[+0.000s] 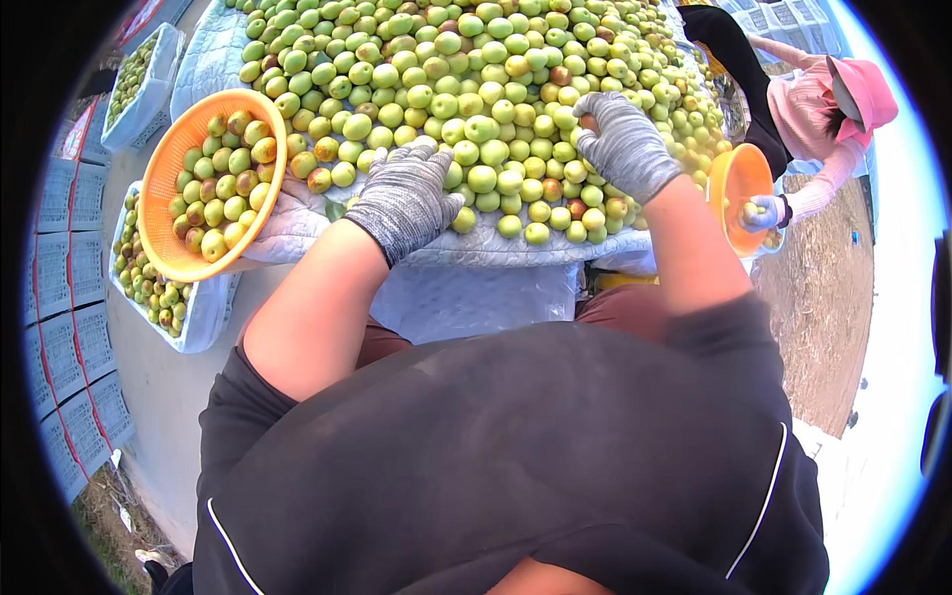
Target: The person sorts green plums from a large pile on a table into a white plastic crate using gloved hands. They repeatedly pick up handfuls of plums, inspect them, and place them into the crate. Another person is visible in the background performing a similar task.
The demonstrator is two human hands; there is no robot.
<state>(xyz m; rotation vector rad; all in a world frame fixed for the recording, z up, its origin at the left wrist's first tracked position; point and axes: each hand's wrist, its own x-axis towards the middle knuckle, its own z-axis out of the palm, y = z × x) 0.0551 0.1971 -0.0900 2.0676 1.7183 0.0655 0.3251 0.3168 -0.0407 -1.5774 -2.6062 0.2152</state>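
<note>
Jujubes (480, 129), mostly green, covered a quilted cloth (293, 220) across the top centre, spread out perhaps to keep each within sight. The left hand (405, 195) lay palm down on them; whether it gripped any, I could not tell. The right hand (630, 147) curled around a reddish-brown jujube (590, 124). An orange basket (151, 193) leaned at upper left, presumably for easy reach, and partly blocked a lined crate (203, 325). At upper right, a co-worker (805, 107) reached into another orange basket (726, 188).
</note>
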